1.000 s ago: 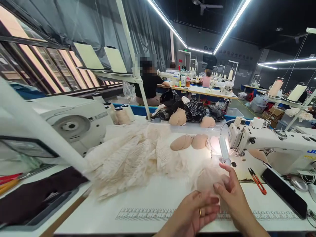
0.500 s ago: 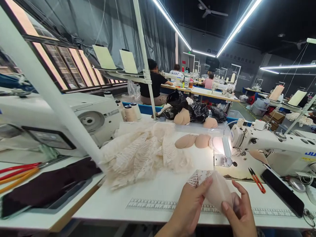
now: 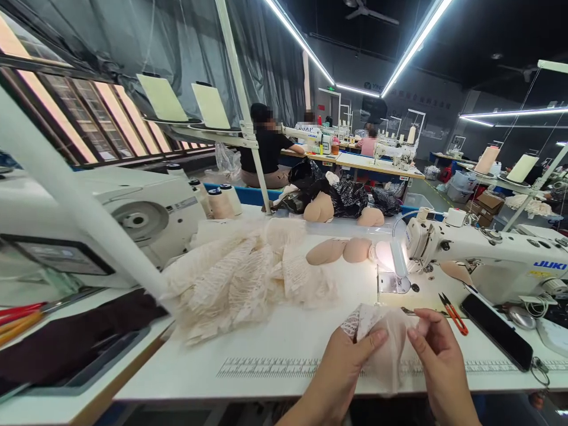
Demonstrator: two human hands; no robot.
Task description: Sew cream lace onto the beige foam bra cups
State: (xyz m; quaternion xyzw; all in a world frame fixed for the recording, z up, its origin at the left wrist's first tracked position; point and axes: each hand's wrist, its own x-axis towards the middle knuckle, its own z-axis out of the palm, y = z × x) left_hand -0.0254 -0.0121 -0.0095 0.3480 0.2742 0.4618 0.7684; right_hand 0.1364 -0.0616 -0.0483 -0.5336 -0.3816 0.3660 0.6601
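Note:
A sheer off-white fabric piece with a patterned lace edge hangs between my hands, above the table's front edge. My left hand is closed on its left side, thumb on top, the lace showing beyond the fingers. My right hand pinches its upper right edge between thumb and fingers. Just beyond my hands is the sewing machine, its lamp lit over the needle plate. Beige moulded bra cups lie left of the needle area. A heap of cream lace pieces spreads farther left.
Orange-handled thread snips and a black phone lie at the right. A ruler strip runs along the table front. A white thread-stand pole crosses the left side. Black plastic bags sit behind; people work at machines beyond.
My right hand has moved up from the fabric's lower edge to its upper right edge. The rounded fabric now hangs in loose folds. The view has shifted slightly to the right.

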